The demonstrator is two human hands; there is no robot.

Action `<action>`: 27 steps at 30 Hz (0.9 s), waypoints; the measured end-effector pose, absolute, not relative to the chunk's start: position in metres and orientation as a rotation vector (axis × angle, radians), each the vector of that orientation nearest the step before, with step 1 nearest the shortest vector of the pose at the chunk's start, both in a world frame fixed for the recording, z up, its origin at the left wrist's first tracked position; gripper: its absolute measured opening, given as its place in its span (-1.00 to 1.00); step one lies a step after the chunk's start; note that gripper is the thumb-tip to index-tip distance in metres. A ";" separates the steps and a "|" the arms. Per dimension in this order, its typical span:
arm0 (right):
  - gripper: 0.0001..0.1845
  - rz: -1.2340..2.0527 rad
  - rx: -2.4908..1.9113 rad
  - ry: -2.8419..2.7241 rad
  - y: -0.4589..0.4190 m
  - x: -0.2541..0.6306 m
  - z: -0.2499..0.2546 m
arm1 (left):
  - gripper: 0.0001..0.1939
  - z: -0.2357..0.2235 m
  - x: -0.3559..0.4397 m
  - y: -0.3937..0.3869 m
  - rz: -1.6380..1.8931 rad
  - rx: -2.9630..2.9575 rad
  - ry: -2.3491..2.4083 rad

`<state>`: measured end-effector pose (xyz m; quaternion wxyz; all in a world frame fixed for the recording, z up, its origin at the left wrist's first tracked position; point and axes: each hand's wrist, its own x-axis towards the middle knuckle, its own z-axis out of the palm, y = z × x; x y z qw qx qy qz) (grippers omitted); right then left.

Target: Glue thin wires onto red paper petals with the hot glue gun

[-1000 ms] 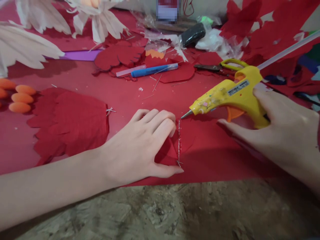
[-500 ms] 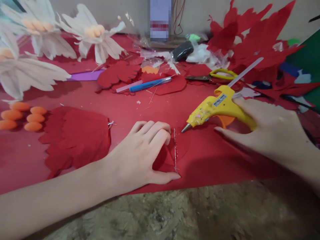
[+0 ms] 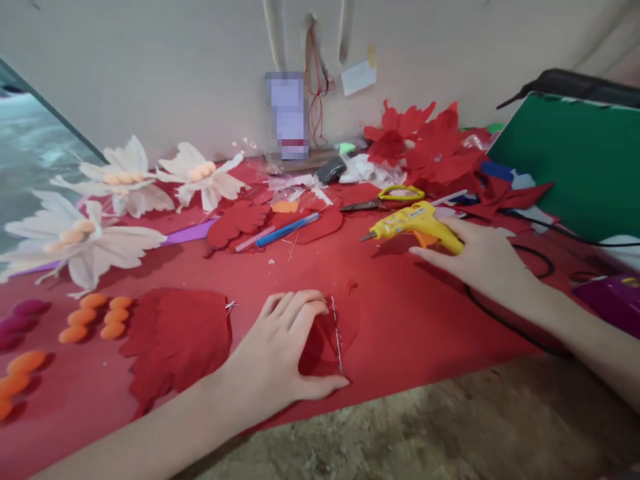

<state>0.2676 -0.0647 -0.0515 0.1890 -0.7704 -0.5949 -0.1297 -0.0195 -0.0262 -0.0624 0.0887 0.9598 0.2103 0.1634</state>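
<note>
My left hand presses on a dark red fabric piece, thumb and bent fingers spread along it. Beside the fingertips, a thin whitish line of wire or glue runs down the piece's edge. My right hand is wrapped round the handle of a yellow hot glue gun. Its metal nozzle points left, raised and apart from the red piece. A clear glue stick sticks out of the gun's back. Left of my left hand lies a layered red fabric piece with wire ends at its narrow side.
White fabric flowers and orange oval pieces are at the left. Behind lie a blue pen, yellow-handled scissors, and red flowers. A black cord runs below my right arm. The red table covering ends in front.
The glue gun in my right hand has moved away from the whitish line, up and to the right. My left hand stays on the red piece. The view has tilted up, showing more wall.
</note>
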 end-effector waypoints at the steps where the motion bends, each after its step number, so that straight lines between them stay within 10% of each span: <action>1: -0.11 -0.341 -2.202 -1.641 -0.063 0.271 -0.052 | -0.40 -0.062 -0.020 -0.027 0.481 2.862 0.634; 14: -0.43 -0.512 -2.417 -1.658 -0.054 0.280 -0.075 | -0.86 -0.027 -0.046 -0.014 0.914 2.729 0.775; 27: -0.47 -0.526 -2.360 -1.726 -0.057 0.282 -0.078 | -0.35 -0.047 -0.038 -0.036 -0.154 2.950 0.302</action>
